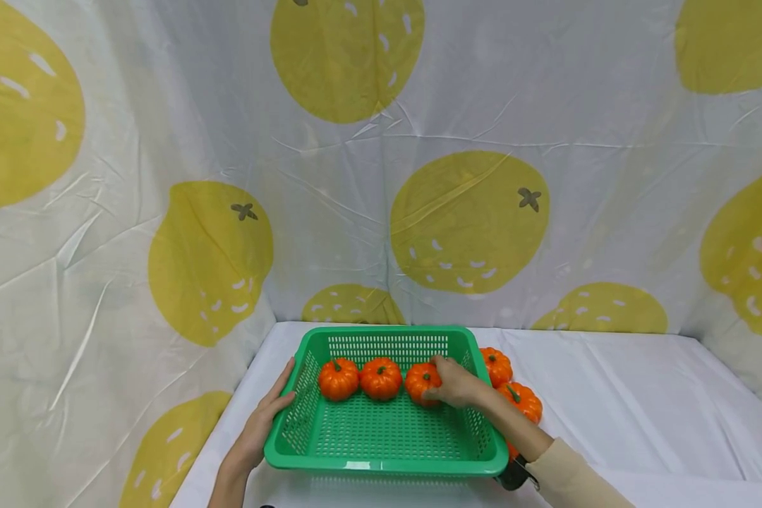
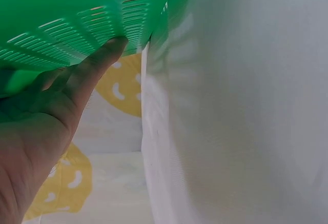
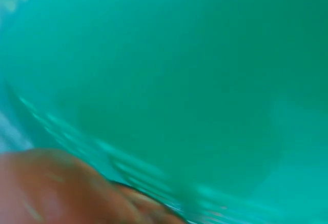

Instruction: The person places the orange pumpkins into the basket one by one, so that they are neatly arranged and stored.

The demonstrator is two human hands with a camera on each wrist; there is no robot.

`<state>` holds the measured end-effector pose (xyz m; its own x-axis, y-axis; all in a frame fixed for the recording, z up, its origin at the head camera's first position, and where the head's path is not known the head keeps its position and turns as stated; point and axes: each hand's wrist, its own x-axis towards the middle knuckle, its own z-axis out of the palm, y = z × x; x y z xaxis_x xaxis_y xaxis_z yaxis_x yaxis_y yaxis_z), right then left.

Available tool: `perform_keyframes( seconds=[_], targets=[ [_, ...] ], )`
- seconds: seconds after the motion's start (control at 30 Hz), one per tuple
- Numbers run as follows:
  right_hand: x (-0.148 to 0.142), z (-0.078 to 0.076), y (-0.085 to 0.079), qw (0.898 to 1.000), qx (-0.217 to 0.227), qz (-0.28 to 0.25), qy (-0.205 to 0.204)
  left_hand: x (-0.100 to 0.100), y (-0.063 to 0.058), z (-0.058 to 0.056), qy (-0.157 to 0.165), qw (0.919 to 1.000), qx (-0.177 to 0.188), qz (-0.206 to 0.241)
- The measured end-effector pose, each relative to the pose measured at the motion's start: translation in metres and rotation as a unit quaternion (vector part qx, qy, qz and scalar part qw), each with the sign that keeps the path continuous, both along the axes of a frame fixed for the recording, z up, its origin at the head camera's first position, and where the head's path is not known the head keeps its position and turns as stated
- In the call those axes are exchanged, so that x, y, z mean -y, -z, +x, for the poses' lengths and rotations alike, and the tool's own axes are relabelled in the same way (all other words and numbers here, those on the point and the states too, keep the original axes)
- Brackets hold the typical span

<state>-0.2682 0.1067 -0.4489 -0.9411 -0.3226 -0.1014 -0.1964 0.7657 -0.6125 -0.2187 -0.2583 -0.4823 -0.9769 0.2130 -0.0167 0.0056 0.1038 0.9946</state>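
Curled around the right side of a small, ribbed, glossy orange pumpkin [image 1: 416,384], the fingers and thumb of a person's bare right hand [image 1: 457,384] grasp it inside a rectangular green plastic basket [image 1: 432,466] with slotted walls and a meshed floor. Fingers of the left hand [image 1: 257,425] are unclenched and extended, resting against the outside of the basket's left wall; the left wrist view shows one stretched along its slots. The right wrist view is a blur of green and part of the hand. The held pumpkin is rightmost in a row of three, beside a matching middle pumpkin [image 1: 381,379] and a matching left pumpkin [image 1: 339,380]. Just outside the basket's right wall lie more orange pumpkins [image 1: 523,402], one mostly hidden by the right arm, which wears a beige sleeve [image 1: 574,474]. Under everything spreads a white cloth-covered tabletop [image 1: 622,402], enclosed by pale, creased fabric walls [image 1: 330,233] printed with large yellow lemons [image 1: 470,226].
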Motion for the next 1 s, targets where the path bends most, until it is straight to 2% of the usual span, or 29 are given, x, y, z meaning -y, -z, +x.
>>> perform_keyframes(
  seconds=[0.67, 1.0],
  targets=[
    [0.0013, -0.0033, 0.0024, 1.0, -0.024, 0.003, 0.017, -0.0013, -0.0012, 0.0013, -0.001, 1.0, 0.005, 0.003],
    [-0.0001, 0.0028, -0.0029, 0.999, -0.014, -0.038, 0.033, -0.0005, -0.0013, 0.0003, -0.003, 1.0, 0.002, -0.003]
  ],
)
